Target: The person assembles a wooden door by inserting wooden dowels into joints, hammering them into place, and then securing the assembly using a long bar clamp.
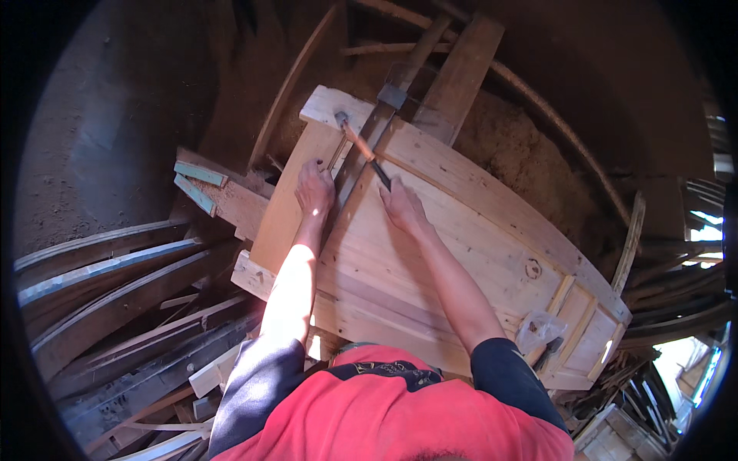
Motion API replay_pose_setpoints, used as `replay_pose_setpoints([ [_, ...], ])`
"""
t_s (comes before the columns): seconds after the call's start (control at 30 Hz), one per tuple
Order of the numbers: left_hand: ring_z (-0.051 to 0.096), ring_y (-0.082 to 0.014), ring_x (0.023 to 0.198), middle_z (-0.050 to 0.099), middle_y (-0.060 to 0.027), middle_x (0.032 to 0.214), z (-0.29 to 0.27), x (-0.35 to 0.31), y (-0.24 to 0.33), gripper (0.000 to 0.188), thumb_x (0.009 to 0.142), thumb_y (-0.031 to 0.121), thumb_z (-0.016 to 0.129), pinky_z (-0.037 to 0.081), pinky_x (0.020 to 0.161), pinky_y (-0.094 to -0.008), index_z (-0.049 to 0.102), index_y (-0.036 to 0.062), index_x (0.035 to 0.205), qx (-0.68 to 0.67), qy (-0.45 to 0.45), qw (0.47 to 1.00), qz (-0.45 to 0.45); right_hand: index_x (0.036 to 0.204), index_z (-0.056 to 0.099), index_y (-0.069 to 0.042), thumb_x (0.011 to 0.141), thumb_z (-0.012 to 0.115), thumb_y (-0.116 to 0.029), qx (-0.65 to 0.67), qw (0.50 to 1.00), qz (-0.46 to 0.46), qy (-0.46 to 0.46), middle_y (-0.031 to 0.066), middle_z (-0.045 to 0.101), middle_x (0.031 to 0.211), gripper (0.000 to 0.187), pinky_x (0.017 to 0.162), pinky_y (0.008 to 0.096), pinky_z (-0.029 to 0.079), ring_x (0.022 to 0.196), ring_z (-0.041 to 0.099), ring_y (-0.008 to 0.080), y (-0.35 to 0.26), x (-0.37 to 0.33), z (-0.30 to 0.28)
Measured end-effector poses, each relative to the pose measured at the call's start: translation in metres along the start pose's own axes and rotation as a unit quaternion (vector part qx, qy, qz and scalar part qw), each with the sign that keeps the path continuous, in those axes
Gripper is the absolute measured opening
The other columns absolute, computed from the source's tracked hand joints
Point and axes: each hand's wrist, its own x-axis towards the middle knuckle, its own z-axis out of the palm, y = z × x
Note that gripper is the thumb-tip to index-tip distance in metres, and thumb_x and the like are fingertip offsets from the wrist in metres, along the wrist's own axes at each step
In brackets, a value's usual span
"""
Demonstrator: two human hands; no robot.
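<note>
A large pale wooden door (446, 230) lies slantwise before me, with framed panels at its lower right. In my right hand (403, 206) is a hammer (358, 142), gripped by the black end of its orange handle. Its head rests over the door's top end rail. My left hand (315, 190) lies low at the inner edge of a side board (296, 196), fingers curled in beside a narrow wooden strip (337, 156); what they pinch, if anything, is hidden. Between my hands a long metal bar clamp (360, 165) crosses the door, its block-like jaw (392, 96) at the far edge.
A clear plastic bag (540, 330) sits on the door's lower right, beside a dark tool I cannot make out. A brown plank (461, 77) stretches beyond the far edge. Curved boards (108, 261) are stacked at left. Sawdust (530, 146) covers the ground behind the door.
</note>
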Motion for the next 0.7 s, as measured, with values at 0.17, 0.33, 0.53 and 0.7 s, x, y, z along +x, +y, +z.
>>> replay_pose_setpoints([
  [0.17,0.060,-0.0380,0.105,0.062,-0.0172,0.112,-0.005,-0.009,0.003,0.030,0.088,0.016,0.052,0.049,0.088,-0.0497,0.060,0.0049,0.114,0.009,-0.027,0.999,-0.040,0.100,0.051,-0.001,0.100,0.052,-0.032,0.107,0.983,-0.110,0.096,0.0272,0.063,0.082,0.031,0.063,0.0551,0.048,0.076,0.063,0.0475,-0.031,-0.005,-0.026],
  [0.33,0.059,-0.0385,0.105,0.061,-0.0181,0.111,-0.012,-0.001,0.018,0.029,0.089,0.015,0.050,0.049,0.088,-0.0503,0.061,0.0052,0.115,-0.001,-0.016,1.000,-0.011,0.102,0.048,-0.003,0.098,0.057,-0.021,0.202,0.890,-0.315,0.261,0.0206,0.060,0.074,0.020,0.057,0.0481,0.047,0.068,0.061,0.0436,-0.033,-0.016,-0.023],
  [0.53,0.058,-0.0386,0.105,0.060,-0.0195,0.110,-0.011,0.004,0.012,0.029,0.089,0.013,0.050,0.049,0.086,-0.0505,0.060,0.0044,0.114,0.010,-0.010,1.000,-0.019,0.106,0.049,-0.001,0.099,0.054,-0.033,0.025,0.998,-0.049,0.037,0.0264,0.065,0.084,0.034,0.067,0.0543,0.049,0.081,0.064,0.0459,-0.022,0.013,-0.021],
  [0.7,0.059,-0.0389,0.105,0.061,-0.0195,0.110,-0.009,-0.001,0.014,0.028,0.088,0.012,0.050,0.049,0.086,-0.0501,0.061,0.0042,0.113,-0.005,-0.006,1.000,0.007,0.109,0.050,-0.001,0.099,0.054,-0.031,0.262,0.909,-0.235,0.224,0.0210,0.065,0.079,0.032,0.063,0.0524,0.046,0.072,0.064,0.0441,-0.050,-0.013,-0.039],
])
